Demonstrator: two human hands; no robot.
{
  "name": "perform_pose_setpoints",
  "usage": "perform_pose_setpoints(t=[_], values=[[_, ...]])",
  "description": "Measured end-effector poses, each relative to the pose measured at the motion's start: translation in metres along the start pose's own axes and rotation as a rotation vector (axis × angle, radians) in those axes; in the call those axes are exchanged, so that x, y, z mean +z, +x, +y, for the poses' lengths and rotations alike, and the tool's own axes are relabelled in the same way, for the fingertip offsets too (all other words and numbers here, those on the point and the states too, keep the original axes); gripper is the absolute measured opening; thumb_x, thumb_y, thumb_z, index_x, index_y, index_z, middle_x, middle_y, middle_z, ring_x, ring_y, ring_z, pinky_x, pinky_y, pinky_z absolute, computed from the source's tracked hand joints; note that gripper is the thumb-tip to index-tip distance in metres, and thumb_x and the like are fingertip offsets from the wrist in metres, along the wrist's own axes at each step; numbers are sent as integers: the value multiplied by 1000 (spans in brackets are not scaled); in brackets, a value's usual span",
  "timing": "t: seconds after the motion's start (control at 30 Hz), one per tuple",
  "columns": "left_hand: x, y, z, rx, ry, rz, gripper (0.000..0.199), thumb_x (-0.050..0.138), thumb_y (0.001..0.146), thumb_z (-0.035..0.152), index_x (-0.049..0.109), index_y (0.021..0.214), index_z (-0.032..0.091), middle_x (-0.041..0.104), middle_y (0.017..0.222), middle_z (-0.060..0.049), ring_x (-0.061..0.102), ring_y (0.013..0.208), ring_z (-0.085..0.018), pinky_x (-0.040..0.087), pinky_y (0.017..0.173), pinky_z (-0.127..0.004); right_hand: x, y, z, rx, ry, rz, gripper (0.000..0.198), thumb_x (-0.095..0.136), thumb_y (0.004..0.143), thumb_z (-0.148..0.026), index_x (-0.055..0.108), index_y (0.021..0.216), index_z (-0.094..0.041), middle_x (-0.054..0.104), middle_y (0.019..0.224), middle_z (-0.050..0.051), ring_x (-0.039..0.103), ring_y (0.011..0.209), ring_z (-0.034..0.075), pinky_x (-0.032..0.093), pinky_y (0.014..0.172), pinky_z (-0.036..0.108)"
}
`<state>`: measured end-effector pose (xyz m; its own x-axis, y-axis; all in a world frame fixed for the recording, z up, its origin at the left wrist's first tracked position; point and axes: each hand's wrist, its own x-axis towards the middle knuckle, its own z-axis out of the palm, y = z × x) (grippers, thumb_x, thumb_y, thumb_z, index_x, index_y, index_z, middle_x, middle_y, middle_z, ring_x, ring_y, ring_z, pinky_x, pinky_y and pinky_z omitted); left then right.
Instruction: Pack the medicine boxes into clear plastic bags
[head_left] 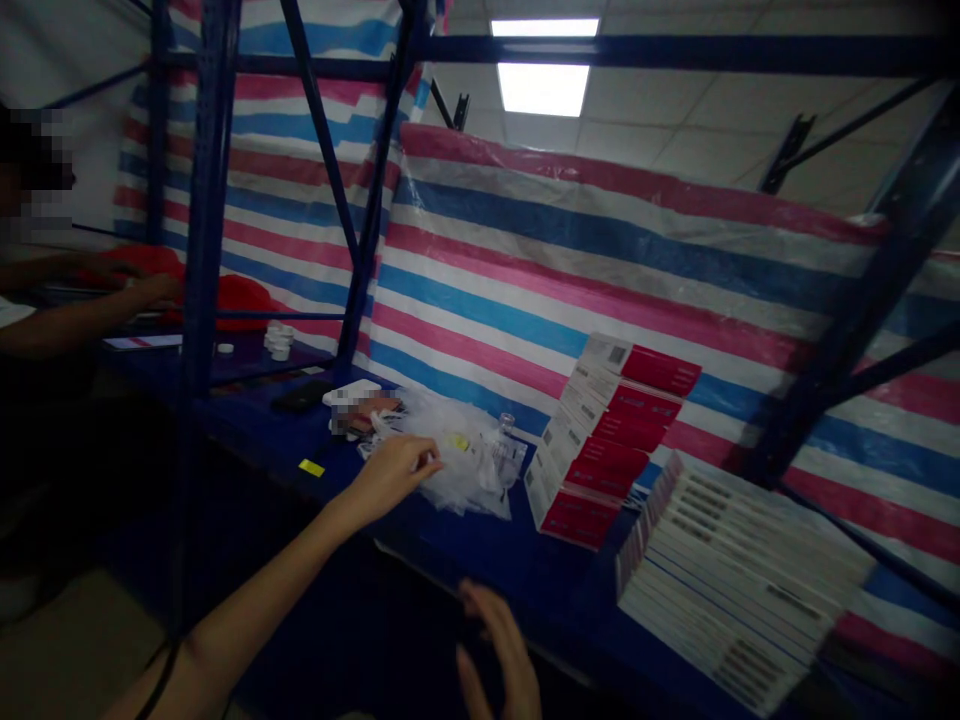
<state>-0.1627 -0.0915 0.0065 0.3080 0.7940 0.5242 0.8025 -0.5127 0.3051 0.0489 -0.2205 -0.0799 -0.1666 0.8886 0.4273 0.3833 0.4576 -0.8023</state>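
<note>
My left hand [397, 470] reaches over the blue shelf to the near edge of a heap of clear plastic bags [461, 475]. Its fingers are curled with the tips close together; anything between them is too small to make out. A small yellow piece [457, 441] shows among the bags, and a clear bottle [507, 450] lies at their right side. Lower down, in front of the shelf edge, my right hand [501, 655] is slightly blurred, its fingers apart and nothing in it.
Red-and-white boxes [607, 440] stand stacked right of the bags, beside a large pile of white flat boxes [742, 580]. A black phone [301, 396], a yellow label [311, 468] and white caps [279, 342] lie leftward. Blue rack posts [204, 200] rise nearby; another person's arms [97, 310] handle red material.
</note>
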Motion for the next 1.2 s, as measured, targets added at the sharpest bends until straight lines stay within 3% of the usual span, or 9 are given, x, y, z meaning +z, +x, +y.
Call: perform_pose_setpoints(t=[0.1, 0.2, 0.33, 0.43, 0.53, 0.7, 0.87, 1.1, 1.2], values=[[12, -11, 40, 179, -225, -188, 37, 45, 86, 43, 50, 117, 23, 62, 87, -2, 56, 83, -17, 40, 79, -29, 1, 51, 13, -111, -228, 127, 53, 54, 80, -35, 40, 130, -25, 46, 129, 6, 43, 118, 22, 35, 99, 38], [19, -18, 48, 257, -371, -223, 41, 38, 90, 34, 36, 131, 28, 55, 108, -5, 50, 102, -16, 37, 89, -30, 2, 81, 25, -162, -343, 259, 54, 54, 80, -38, 40, 129, -21, 51, 124, 9, 52, 107, 20, 40, 91, 36], [24, -25, 39, 321, -509, -243, 37, 31, 92, 20, 45, 124, 32, 50, 115, -3, 44, 111, -13, 33, 97, -29, 3, 90, 32, -83, -318, 376, 61, 57, 77, -40, 36, 130, -20, 59, 112, 8, 58, 94, 20, 45, 82, 34], [29, -33, 36, 393, -570, -351, 43, 36, 90, 16, 37, 131, 32, 45, 127, -4, 37, 121, -14, 29, 102, -33, 3, 89, 37, -39, -226, 348, 66, 53, 79, -34, 26, 137, -18, 62, 105, 7, 59, 90, 19, 46, 78, 31], [40, -43, 37, 363, -535, -380, 55, 46, 87, 20, 25, 136, 31, 35, 138, -5, 30, 127, -18, 26, 104, -38, -1, 84, 41, -43, -165, 287, 51, 51, 80, -31, 42, 128, -16, 62, 106, 9, 60, 84, 16, 46, 76, 28], [56, -51, 30, 338, -226, -236, 37, 39, 86, 8, 47, 118, 26, 51, 116, -4, 52, 103, -14, 41, 88, -28, -20, 69, 32, -76, -168, 237, 30, 42, 83, -22, 61, 105, -16, 66, 93, 7, 60, 80, 15, 46, 72, 24], [43, -35, 18, 442, 328, -78, 22, 44, 80, 2, 55, 94, 15, 56, 99, -7, 53, 92, -19, 42, 78, -30, -44, 62, 17, -82, -295, 247, 29, 43, 77, -19, 66, 95, -17, 67, 82, 5, 56, 59, 12, 46, 57, 21], [64, -38, 22, 797, 526, 215, 25, 41, 83, 5, 59, 99, 11, 60, 104, -10, 55, 95, -18, 43, 81, -27, -49, 75, 8, 10, -433, 205, 35, 43, 82, -32, 67, 99, -12, 68, 69, 9, 54, 44, 12, 45, 49, 22], [80, -40, 21, 539, 615, 281, 34, 38, 81, 2, 60, 105, 9, 57, 115, -13, 52, 107, -23, 44, 82, -32, -49, 79, -1, 51, -483, 136, 34, 40, 85, -31, 67, 99, -13, 67, 66, 7, 56, 43, 12, 46, 51, 21]])
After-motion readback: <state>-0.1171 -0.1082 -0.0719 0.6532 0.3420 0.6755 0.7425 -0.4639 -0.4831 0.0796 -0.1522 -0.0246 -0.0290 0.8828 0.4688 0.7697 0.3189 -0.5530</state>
